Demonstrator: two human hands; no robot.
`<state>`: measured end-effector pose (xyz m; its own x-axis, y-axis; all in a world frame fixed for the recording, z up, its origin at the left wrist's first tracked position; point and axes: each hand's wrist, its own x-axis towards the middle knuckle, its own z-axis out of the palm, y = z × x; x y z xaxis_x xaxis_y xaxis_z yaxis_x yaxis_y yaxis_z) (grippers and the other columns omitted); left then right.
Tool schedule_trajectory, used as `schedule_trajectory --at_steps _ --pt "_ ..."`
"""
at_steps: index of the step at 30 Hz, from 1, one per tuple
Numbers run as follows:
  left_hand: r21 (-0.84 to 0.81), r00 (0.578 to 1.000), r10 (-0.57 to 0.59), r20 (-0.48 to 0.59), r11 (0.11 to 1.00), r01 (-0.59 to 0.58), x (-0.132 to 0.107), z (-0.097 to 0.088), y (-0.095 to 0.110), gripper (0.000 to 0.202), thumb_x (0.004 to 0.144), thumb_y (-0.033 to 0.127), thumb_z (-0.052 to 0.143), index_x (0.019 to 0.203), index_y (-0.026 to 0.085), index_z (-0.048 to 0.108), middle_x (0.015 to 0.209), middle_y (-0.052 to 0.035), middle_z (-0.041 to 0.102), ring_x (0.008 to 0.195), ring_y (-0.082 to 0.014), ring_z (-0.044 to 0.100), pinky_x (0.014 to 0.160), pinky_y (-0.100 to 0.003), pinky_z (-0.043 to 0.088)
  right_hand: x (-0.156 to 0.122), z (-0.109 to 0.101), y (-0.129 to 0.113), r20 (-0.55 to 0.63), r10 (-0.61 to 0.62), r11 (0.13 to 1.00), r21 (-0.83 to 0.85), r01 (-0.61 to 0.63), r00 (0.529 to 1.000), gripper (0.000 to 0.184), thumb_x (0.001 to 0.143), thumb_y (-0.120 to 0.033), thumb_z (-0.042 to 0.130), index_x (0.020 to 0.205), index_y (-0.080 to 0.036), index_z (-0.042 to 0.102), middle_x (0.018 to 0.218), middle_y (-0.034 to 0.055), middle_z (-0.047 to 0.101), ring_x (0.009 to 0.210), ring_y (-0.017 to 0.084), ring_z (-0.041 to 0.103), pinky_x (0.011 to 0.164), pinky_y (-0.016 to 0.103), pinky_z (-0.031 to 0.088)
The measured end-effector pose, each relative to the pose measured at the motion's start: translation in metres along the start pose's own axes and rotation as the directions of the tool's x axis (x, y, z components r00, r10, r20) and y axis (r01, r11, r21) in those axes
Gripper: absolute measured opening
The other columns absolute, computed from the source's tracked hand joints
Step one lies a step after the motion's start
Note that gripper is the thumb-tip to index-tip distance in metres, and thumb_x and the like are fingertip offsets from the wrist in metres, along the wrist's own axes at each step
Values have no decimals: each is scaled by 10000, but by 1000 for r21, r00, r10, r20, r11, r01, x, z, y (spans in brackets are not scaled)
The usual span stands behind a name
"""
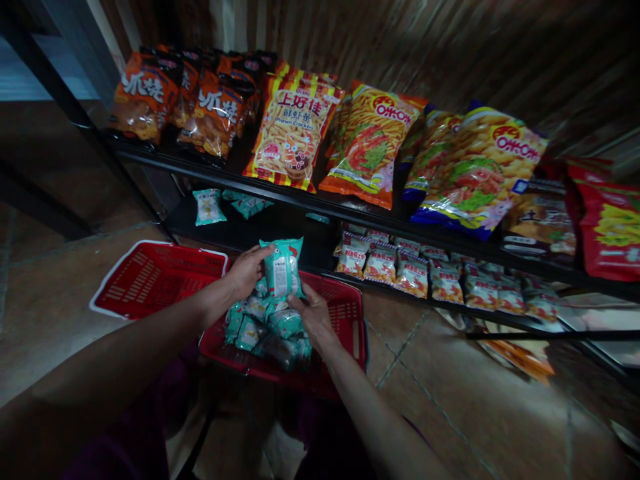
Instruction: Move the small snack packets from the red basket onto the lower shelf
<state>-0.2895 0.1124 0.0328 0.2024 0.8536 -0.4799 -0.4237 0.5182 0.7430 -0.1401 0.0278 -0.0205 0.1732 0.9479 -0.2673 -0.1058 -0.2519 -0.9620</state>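
Left hand (246, 270): closed on the upper left edge of one teal pack (281, 268). Right hand (313, 312): closed, as far as you can tell, on the same pack's lower right corner; the fingers behind it are hidden. Pack: held roughly upright between your two hands, printed back towards you, above the basket (352, 327).

Basket: red, in front of you; holds a loose heap (250, 332) of teal packs, number uncertain.

Second basket (165, 277): red, white-rimmed, just left of the first.

Lower shelf (295, 235): one teal pack (209, 207) at the left end; a few more lying behind and right of it; to the right, rows of white packs (380, 261).

Upper shelf (200, 175): large snack bags (295, 130) along its length.

Status, by judgement: partway. Your teal stock is divided: some on the lower shelf, one in hand, the larger visible share in the basket. Outstanding: the held pack, not yet set down, and the heap, unarranged. White rows: orderly, apparently complete.
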Motion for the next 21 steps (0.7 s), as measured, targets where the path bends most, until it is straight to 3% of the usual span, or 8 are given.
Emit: schedule_trajectory --at_steps 4,14,21 --pt "5 999 15 -29 1000 -15 -2 0 3 265 634 323 766 790 167 619 754 -5 662 661 -137 606 634 -260 434 1 5 -3 28 43 997 56 -44 999 438 629 -277 716 1065 -251 688 906 -16 727 753 173 633 710 296 510" --pt "-31 991 52 -120 998 -56 -5 4 6 162 668 239 709 738 167 582 638 28 618 527 -95 561 549 -225 426 4 2 9 48 -36 999 -8 37 998 407 649 -268 705 1055 -277 690 1010 -27 714 919 200 630 859 348 492" --pt "-24 987 63 -147 997 -68 -9 8 10 145 681 201 697 688 172 556 568 41 571 478 -82 526 518 -215 412 2 1 7 36 -34 999 -34 35 999 395 650 -263 702 1045 -266 696 969 -25 718 849 181 637 814 323 495"
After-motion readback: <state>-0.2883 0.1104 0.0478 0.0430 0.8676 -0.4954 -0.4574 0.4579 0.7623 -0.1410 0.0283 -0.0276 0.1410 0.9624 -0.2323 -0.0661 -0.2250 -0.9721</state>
